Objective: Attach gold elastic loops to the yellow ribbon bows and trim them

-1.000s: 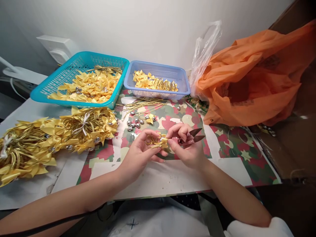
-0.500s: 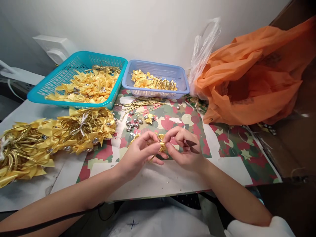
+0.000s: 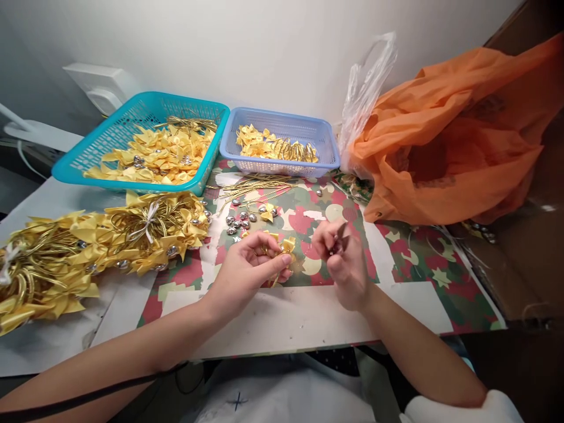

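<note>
My left hand (image 3: 247, 261) is closed, its thumb and fingers pinching a yellow ribbon flower (image 3: 288, 244) with thin gold cord (image 3: 274, 279) hanging below. To the right, my right hand (image 3: 346, 264) is raised apart from the flower, its fingers curled around small snips (image 3: 340, 238) with dark pointed blades. The snips are partly hidden by the fingers. Just beyond my left hand lie several silver bells (image 3: 238, 223) and a loose yellow ribbon flower (image 3: 267, 212).
A teal basket (image 3: 66, 170) and a blue basket (image 3: 282, 163) hold yellow flowers. Bundled gold-corded flowers (image 3: 145, 229) lie left, with gold cords (image 3: 251, 187) behind the bells. An orange bag (image 3: 440, 200) and clear plastic bag (image 3: 368, 82) stand right. The camouflage-patterned tabletop (image 3: 409, 264) ends before me.
My right hand has let go of the flower and drawn away to the right, bringing the snips up between its fingers. My left hand still holds the flower in nearly the same place.
</note>
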Demonstrator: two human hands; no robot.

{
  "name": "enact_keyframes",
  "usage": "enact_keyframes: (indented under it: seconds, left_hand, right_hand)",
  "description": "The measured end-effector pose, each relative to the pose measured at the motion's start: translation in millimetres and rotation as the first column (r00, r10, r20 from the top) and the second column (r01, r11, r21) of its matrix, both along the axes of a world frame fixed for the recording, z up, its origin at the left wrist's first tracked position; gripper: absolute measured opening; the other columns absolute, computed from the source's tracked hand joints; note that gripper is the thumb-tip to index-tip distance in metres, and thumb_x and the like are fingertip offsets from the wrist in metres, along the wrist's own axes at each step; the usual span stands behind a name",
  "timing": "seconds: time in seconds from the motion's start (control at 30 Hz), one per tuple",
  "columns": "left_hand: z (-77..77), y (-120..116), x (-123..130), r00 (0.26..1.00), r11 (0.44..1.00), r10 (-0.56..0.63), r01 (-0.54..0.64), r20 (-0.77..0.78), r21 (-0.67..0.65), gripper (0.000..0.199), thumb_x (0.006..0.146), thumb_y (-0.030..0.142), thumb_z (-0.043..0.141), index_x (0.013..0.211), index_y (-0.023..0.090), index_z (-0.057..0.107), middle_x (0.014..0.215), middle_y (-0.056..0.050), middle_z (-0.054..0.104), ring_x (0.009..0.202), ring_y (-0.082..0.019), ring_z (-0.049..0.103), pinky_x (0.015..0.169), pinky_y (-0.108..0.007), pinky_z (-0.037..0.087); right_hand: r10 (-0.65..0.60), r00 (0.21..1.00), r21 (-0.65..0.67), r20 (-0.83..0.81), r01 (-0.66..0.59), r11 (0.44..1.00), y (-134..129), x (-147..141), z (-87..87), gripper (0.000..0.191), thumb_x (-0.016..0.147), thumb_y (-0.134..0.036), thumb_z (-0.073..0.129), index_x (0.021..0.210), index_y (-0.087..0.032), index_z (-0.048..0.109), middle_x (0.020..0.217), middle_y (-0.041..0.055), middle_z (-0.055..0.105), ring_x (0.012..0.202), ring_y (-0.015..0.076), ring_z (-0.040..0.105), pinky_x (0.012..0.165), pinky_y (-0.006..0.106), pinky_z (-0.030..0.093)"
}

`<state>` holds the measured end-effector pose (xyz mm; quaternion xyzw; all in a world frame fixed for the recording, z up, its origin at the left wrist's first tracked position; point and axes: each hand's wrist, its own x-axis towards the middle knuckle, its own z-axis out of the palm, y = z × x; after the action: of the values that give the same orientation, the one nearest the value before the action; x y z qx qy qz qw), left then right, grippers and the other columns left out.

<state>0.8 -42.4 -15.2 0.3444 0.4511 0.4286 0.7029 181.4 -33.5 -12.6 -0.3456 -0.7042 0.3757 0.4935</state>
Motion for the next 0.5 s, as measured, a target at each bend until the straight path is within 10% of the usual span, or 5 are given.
enact_keyframes:
  seconds: [0.2, 0.5]
  left_hand:
    - [1.2, 0.6, 0.0, 0.997, 0.996, 0.041, -0.036, -0.061, 0.085, 0.030, 0.068, 0.025, 0.083, 0.074, 0.019, 0.054, 0.057, 0.005, 0.065, 0.050, -0.010, 0.063, 0.047, -0.018, 0.048]
    - [3.5, -2.2, 1.4, 0.993, 0.989, 0.073, -0.061, -0.093, 0.134, 0.030, 0.071, 0.024, 0.080, 0.072, 0.020, 0.050, 0.056, 0.004, 0.066, 0.053, -0.012, 0.064, 0.047, -0.019, 0.048]
  right_hand:
    - [-0.136, 0.786, 0.138, 0.604, 0.065, 0.988, -2.8, 0.8, 5.2, 0.032, 0.097, -0.042, 0.043, 0.073, -0.021, 0.043, 0.060, -0.0026, 0.048, 0.049, 0.0106, 0.039, 0.048, 0.024, 0.023]
    - [-0.241, 0.694, 0.180, 0.679, 0.160, 0.970, -2.5, -1.8, 5.2, 0.037, 0.093, -0.042, 0.045, 0.065, -0.020, 0.040, 0.054, -0.0034, 0.046, 0.047, 0.0089, 0.036, 0.047, 0.023, 0.019]
